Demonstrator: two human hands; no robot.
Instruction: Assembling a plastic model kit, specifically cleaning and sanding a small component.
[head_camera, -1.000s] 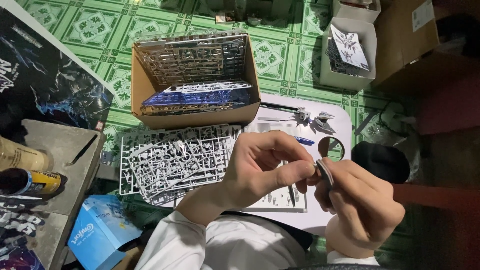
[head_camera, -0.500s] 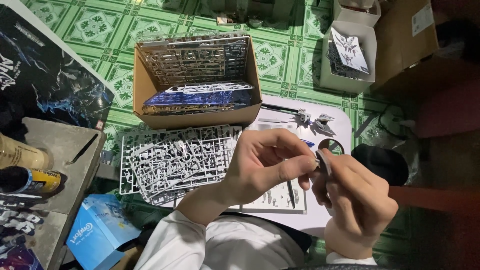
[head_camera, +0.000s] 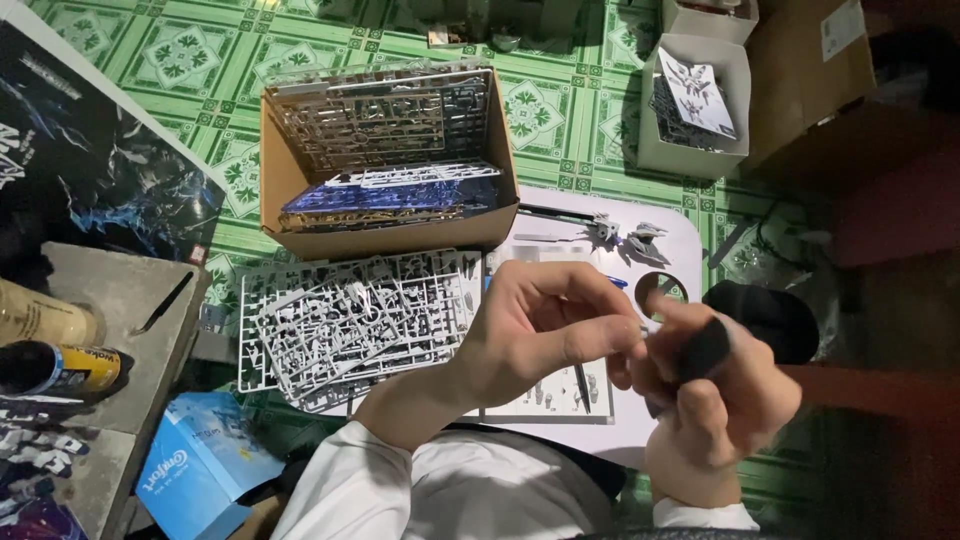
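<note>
Hands are meeting above the white board, left hand pinching and right hand gripping a small dark part, while grey sprues are lying mostly uncut at left.

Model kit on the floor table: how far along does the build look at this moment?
Early. Done: a few small assembled pieces lie on the white table. In hand: the left hand and right hand meet over a small dark part, too blurred to identify. Left: the grey parts frames beside them look largely uncut, and the cardboard box holds more frames.
</note>
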